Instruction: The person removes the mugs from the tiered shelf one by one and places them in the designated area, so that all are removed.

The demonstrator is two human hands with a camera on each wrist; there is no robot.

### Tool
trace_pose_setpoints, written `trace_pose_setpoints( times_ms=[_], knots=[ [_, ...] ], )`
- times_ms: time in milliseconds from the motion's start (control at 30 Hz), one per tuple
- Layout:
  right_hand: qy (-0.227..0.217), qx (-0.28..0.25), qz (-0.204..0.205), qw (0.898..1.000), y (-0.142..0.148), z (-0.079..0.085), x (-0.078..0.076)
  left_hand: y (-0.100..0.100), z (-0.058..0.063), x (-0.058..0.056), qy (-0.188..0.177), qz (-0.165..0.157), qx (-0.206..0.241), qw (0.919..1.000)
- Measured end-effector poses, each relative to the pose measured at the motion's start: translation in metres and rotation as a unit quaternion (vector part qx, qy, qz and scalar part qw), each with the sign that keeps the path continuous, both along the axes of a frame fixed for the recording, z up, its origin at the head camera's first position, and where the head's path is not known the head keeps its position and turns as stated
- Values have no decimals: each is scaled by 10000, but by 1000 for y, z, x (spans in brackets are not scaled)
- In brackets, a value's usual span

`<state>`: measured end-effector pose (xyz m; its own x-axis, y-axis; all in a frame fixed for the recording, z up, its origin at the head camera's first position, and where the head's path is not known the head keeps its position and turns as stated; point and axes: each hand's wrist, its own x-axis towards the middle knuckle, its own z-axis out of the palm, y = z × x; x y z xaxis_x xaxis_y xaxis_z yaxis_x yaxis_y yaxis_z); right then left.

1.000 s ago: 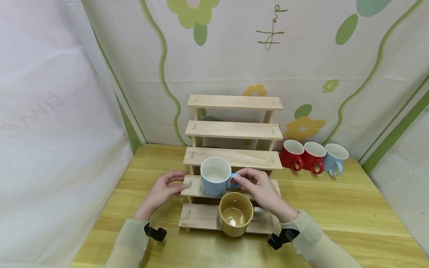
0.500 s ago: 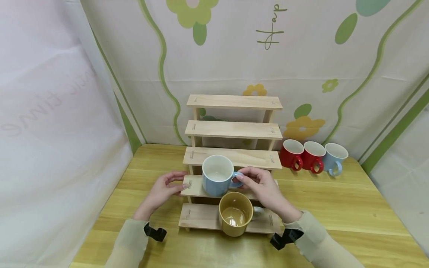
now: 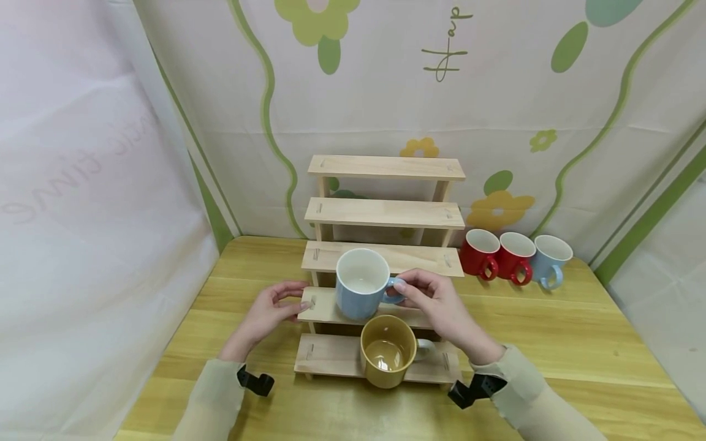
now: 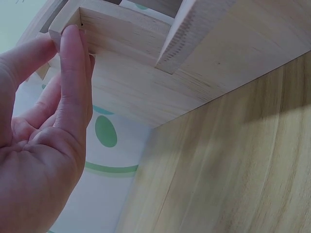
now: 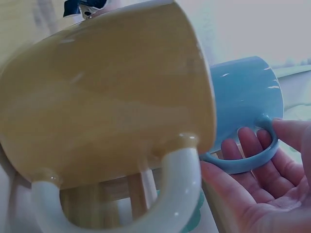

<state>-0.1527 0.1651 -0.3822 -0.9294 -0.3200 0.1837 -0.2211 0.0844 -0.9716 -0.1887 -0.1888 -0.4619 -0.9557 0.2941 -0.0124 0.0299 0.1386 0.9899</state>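
A light blue mug (image 3: 361,288) with a white inside is at the second step from the bottom of a wooden tiered shelf (image 3: 380,258). My right hand (image 3: 441,309) pinches its handle between thumb and fingers; the right wrist view shows the fingers around the blue handle (image 5: 248,162). On the lowest step, just in front, stands a mustard-yellow mug (image 3: 386,361) with a white handle. It fills much of the right wrist view. My left hand (image 3: 270,311) pinches the left end of the second step, its fingertips at the board's corner (image 4: 68,26) in the left wrist view.
Two red mugs (image 3: 477,256) and another light blue mug (image 3: 551,260) stand in a row to the right of the shelf on the wooden table (image 3: 579,343). Behind the shelf hangs a flower-printed cloth (image 3: 380,98). The three upper steps carry no mugs.
The blue mug has shifted slightly to the right and up in the head view, together with my right hand. My left hand has stayed at the board's end.
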Motion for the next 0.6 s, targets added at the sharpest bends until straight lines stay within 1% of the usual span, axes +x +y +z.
trace_pose_setpoints(
  times_ms=[200,600],
  knots=[
    [28,-117,-40,9999,4,5,2,0,0,-1,-1,-31,-1,10000],
    [188,-253,-171,9994,12,8,7,-2,-1,-1,8,-60,5,10000]
  ],
)
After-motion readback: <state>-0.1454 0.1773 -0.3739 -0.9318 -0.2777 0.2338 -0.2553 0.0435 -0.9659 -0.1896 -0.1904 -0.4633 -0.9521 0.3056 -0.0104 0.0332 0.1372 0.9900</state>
